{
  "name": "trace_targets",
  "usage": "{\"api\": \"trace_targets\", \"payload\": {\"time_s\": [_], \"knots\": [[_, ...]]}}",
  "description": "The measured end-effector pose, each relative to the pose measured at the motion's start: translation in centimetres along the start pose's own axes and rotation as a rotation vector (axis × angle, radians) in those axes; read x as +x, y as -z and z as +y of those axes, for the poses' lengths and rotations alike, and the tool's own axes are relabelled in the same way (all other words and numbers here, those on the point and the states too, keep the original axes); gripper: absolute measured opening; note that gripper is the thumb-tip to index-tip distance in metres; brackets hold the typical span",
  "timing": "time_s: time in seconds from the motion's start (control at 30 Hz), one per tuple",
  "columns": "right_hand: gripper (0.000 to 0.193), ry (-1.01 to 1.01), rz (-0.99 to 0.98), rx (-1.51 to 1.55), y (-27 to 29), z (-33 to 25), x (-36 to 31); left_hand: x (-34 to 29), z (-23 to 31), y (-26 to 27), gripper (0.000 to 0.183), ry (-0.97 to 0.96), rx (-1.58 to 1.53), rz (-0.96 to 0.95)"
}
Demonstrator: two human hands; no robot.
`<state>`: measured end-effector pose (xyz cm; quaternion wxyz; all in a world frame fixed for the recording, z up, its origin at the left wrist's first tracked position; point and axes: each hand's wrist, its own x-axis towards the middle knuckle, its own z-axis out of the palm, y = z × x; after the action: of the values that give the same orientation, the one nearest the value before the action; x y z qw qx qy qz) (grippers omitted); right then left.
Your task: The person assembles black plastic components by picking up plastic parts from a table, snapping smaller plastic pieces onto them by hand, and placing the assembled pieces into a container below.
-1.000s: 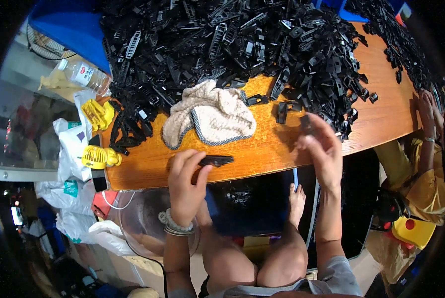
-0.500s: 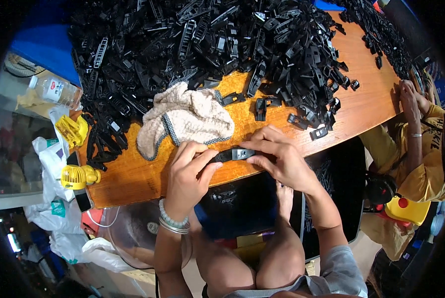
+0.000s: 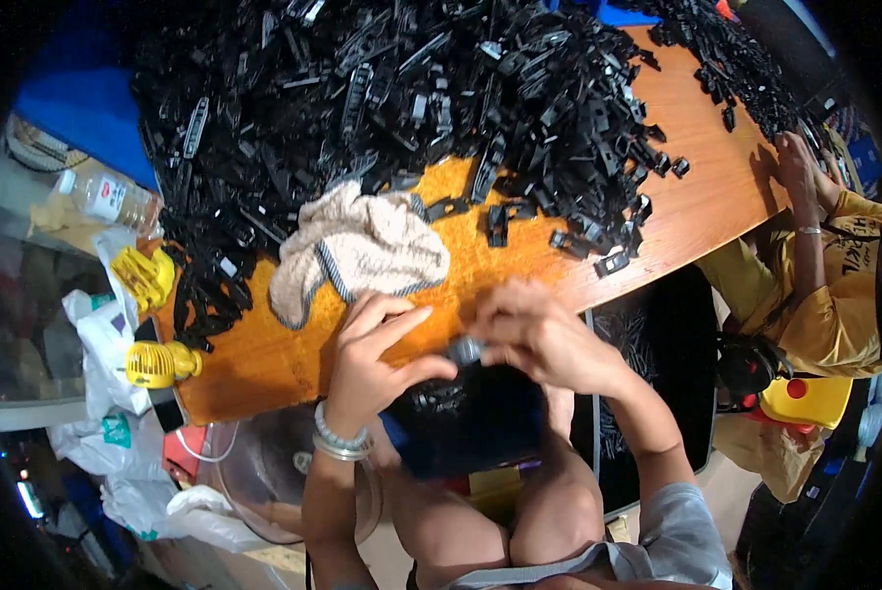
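A small black and grey plastic part (image 3: 463, 350) is at the table's near edge, between my two hands. It is smeared, and I cannot tell whether either hand grips it. My left hand (image 3: 372, 346) is open, thumb and forefinger stretched apart, with the thumb tip close to the part. Blurred by motion, my right hand (image 3: 544, 336) has its fingertips right by the part's other end; its grip is unclear. Behind my hands lies a crumpled cream towel (image 3: 377, 251) with a checked border. Beyond it spreads a large heap of black plastic parts (image 3: 293, 108).
A dark bin (image 3: 460, 423) sits below the table edge. On the left are a yellow handheld fan (image 3: 160, 364), a yellow clip-like object (image 3: 144, 275) and a plastic bottle (image 3: 116, 202). At right, a co-worker's hands (image 3: 803, 182) rest by the wooden table (image 3: 692, 187).
My hands held the part together over the table edge; now the left fingers have spread off it. The part has shifted nearer to me and turned. The view has tilted slightly.
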<state>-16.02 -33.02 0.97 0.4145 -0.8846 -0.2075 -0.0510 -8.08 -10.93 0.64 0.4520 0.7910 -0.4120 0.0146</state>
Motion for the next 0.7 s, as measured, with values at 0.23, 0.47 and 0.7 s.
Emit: {"api": "trace_targets", "payload": {"time_s": [0.23,0.47,0.7], "knots": [[0.019,-0.223,0.447,-0.218,1.5,2.0,-0.1,3.4,1.8,-0.9,0.016,0.055,-0.057,0.04],[0.029,-0.227,0.574,-0.698,-1.3,2.8,3.8,12.5,0.4,-4.0,0.015,0.029,0.195,0.042],[0.024,-0.13,0.623,-0.467,-1.4,1.8,2.1,14.7,-1.8,-4.9,0.02,0.206,0.214,-0.041]]}}
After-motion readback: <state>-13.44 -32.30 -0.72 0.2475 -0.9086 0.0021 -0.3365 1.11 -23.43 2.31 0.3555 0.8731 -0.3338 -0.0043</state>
